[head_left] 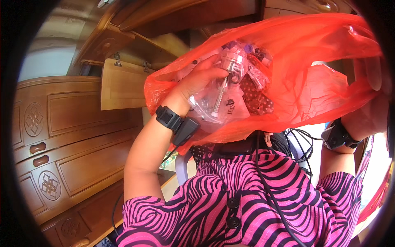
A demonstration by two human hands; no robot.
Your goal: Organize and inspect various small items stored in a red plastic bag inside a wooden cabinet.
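Observation:
A large translucent red plastic bag is spread in front of me with its mouth open. My left hand reaches into it, the thumb pressed against a shiny metal fitting with a round head and a ribbed stem, together with a clear plastic pouch. Around that hand inside the bag lie a dark polka-dot cloth and small wrapped items that I cannot make out. At the far right my right hand grips the bag's edge, its fingers partly behind the red film and in shadow.
Carved wooden drawers stand on the left. A cabinet door hangs open on its hinges at the upper left. Black cables run down over my pink-and-black striped clothing. Each wrist wears a black strapped device.

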